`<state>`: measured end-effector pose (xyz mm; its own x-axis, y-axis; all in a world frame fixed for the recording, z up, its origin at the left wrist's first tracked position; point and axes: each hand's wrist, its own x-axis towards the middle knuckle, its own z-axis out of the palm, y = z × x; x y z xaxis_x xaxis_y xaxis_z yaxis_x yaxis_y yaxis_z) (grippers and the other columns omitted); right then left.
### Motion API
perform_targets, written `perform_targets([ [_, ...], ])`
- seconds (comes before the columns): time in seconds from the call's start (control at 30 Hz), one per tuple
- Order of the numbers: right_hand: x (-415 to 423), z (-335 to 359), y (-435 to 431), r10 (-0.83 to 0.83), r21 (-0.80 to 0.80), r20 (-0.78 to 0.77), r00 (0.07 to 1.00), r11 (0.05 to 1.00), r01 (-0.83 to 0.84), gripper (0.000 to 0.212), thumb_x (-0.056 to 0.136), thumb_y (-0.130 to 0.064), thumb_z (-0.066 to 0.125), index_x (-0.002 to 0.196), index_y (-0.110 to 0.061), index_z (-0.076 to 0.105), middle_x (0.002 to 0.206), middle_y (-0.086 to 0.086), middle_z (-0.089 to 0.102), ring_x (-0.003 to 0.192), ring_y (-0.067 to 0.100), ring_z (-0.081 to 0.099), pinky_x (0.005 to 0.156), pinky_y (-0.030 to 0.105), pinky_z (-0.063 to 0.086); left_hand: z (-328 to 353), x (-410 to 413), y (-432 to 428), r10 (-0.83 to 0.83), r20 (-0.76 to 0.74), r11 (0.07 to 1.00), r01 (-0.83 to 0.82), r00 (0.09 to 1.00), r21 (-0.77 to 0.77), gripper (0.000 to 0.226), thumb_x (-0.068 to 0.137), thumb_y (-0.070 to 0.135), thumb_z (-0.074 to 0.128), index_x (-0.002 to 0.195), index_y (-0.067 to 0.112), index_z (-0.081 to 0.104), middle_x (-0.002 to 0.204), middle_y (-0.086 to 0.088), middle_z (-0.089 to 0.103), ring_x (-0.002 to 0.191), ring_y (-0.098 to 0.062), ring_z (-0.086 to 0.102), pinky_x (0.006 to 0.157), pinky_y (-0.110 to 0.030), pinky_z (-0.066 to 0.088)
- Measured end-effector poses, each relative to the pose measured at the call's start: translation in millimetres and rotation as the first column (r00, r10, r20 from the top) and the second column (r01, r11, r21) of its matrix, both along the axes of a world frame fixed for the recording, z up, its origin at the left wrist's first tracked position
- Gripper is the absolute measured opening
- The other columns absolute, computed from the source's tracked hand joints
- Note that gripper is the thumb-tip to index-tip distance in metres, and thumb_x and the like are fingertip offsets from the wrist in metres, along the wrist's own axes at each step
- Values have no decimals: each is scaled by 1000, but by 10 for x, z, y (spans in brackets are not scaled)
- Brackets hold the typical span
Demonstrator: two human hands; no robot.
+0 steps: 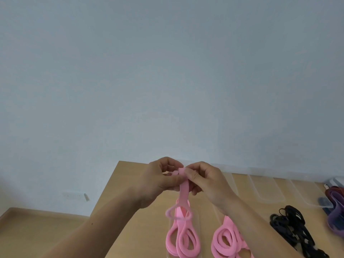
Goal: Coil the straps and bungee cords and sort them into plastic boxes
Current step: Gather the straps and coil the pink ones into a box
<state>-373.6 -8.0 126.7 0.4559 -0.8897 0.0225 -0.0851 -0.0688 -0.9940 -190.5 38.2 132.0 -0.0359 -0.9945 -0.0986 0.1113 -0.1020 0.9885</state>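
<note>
Pale blue-grey wall (167,71) takes up most of what I can see, with a light wooden table (122,183) pushed against it. The person holds both hands up over the table's far edge, close together, thumbs nearly meeting. The left hand (160,179) and right hand (206,181) both pinch the top end of a pink strap (183,190), fingers curled round a small rolled-up bit between their fingertips. From that pinch the strap hangs straight down between the wrists and ends in loose loops lying towards the table's near edge. Whether those loops rest in a box I cannot tell.

Just right of them, partly under the right forearm, lies a second pink bundle (229,237). Black cords (294,226) sit further right, and purple straps (335,215) lie at the right edge. Clear plastic boxes (266,187) line the far edge.
</note>
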Motion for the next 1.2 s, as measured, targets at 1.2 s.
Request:
perform_targets([
  [1.2, 103, -91, -94, 22, 101, 21, 1000, 995, -24, 18, 86, -32, 73, 93, -16, 70, 76, 11, 70, 65, 23, 62, 62, 32, 53, -109, 96, -81, -13, 68, 999, 16, 998, -39, 30, 79, 4, 79, 103, 4, 62, 97, -27, 66, 91, -44, 71, 85, -53, 58],
])
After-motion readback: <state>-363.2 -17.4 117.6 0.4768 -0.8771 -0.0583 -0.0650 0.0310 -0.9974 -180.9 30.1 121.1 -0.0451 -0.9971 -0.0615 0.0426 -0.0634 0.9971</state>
